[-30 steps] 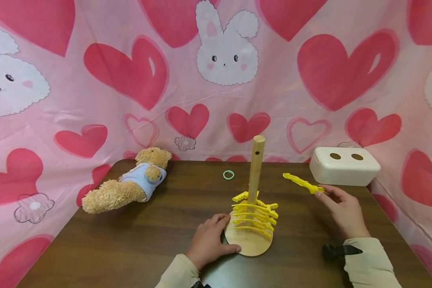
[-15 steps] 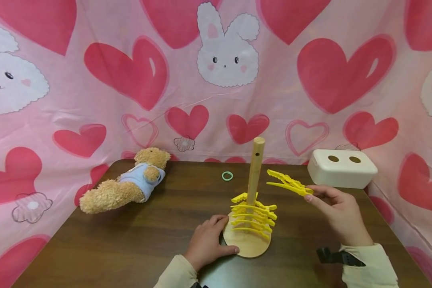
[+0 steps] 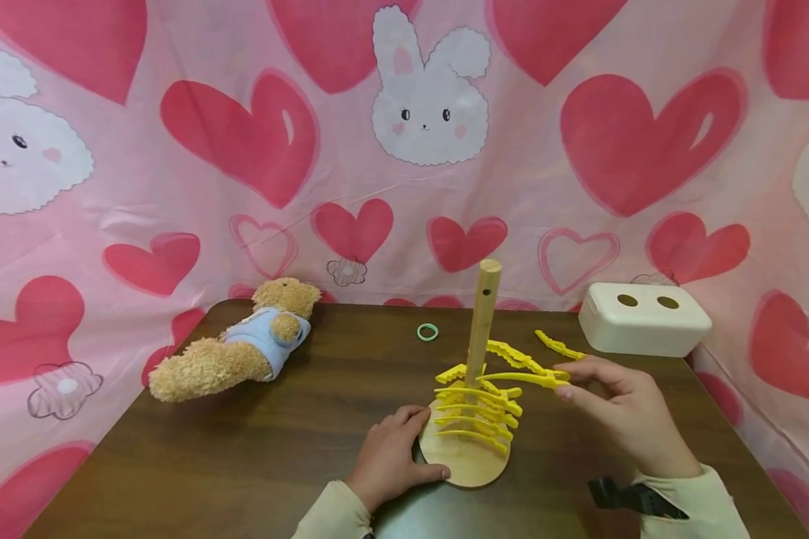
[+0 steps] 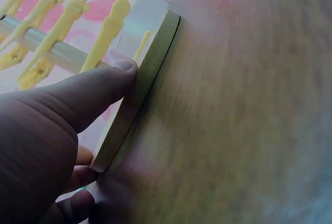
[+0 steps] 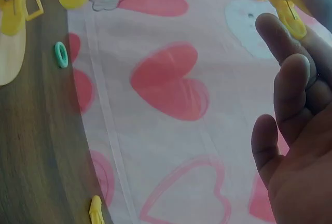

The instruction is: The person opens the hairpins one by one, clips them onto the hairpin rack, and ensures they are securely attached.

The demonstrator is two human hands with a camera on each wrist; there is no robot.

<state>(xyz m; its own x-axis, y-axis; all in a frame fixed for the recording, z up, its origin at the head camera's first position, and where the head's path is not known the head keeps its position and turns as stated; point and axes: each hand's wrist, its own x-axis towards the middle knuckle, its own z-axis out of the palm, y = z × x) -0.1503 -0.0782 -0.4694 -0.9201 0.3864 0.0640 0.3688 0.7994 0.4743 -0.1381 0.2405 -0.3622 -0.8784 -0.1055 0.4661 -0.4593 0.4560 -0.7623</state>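
A wooden stand has a round base (image 3: 464, 466) and an upright post (image 3: 483, 318). Several yellow hair clips (image 3: 475, 421) are clamped one above another round the lower post. My left hand (image 3: 387, 458) grips the base's left edge; its thumb (image 4: 96, 92) lies against the rim in the left wrist view. Between thumb and fingers, my right hand (image 3: 630, 412) pinches the tail of another hair clip (image 3: 544, 379). That clip's jaws are spread and point at the post, just above the clamped ones. Whether it touches the post I cannot tell.
One more yellow hair clip (image 3: 556, 344) lies on the table behind my right hand. A green ring (image 3: 428, 332) is behind the post. At the back right stands a white box (image 3: 647, 329) with two round holes; a teddy bear (image 3: 243, 340) lies at the left.
The right hand has lifted its hair clip from the right and brought it left to the post, the clip's jaws spreading on the way. The left hand stays on the base.
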